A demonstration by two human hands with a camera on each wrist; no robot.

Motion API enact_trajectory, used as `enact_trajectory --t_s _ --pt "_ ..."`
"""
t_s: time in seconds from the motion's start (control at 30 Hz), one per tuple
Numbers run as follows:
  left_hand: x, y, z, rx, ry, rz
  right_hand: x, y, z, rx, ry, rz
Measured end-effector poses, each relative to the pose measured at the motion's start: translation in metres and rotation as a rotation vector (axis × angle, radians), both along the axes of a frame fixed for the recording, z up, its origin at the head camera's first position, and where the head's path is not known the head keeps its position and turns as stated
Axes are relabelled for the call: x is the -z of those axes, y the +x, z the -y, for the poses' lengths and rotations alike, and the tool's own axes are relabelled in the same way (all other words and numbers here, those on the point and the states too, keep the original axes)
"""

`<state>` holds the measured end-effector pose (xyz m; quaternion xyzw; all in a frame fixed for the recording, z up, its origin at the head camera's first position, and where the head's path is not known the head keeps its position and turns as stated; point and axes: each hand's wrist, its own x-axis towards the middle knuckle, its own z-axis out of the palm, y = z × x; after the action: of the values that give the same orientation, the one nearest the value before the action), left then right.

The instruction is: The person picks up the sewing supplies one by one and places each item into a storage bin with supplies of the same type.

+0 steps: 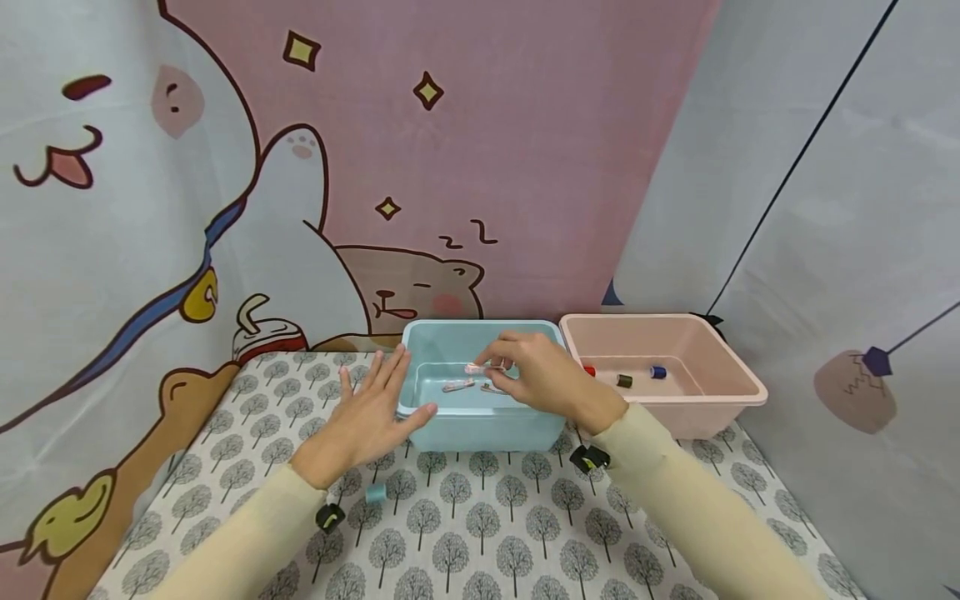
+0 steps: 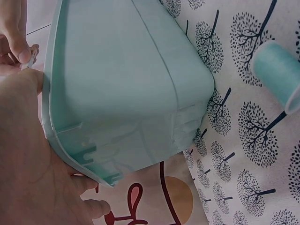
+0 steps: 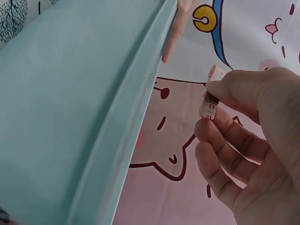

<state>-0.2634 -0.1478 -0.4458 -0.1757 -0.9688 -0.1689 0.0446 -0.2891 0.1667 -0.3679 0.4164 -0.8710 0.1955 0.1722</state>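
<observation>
My right hand pinches a folded measuring tape between thumb and fingers, above the light blue bin. Printed numbers and a brownish metal piece show on the tape in the right wrist view. Inside this bin lie two more small folded strips, one at the left and one at the right, partly behind the right hand. At the bin's near left corner my left hand rests against the rim, fingers extended. A teal thread spool lies on the tablecloth, near the left wrist.
A pink bin stands right of the blue one. In it are a red spool, a dark green spool and a blue spool. A tree-print cloth covers the table; a cartoon curtain hangs behind.
</observation>
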Motion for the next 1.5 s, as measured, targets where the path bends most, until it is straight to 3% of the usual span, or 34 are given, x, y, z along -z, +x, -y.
enact_trajectory --t_s 0.2,0.53,1.17,1.5 --pt "0.0 0.0 0.002 0.001 -0.001 0.003 -0.007 -0.013 0.004 0.018 0.011 -0.007" --pt "0.002 -0.001 0.004 -0.003 -0.008 0.011 -0.017 -0.035 0.017 0.036 0.052 0.066" --pt "0.001 -0.001 0.0 0.004 -0.005 0.02 -0.013 -0.087 0.047 0.033 0.168 0.152" --pt "-0.001 -0.001 0.0 0.003 -0.001 0.021 -0.014 -0.107 0.064 0.043 0.17 0.153"
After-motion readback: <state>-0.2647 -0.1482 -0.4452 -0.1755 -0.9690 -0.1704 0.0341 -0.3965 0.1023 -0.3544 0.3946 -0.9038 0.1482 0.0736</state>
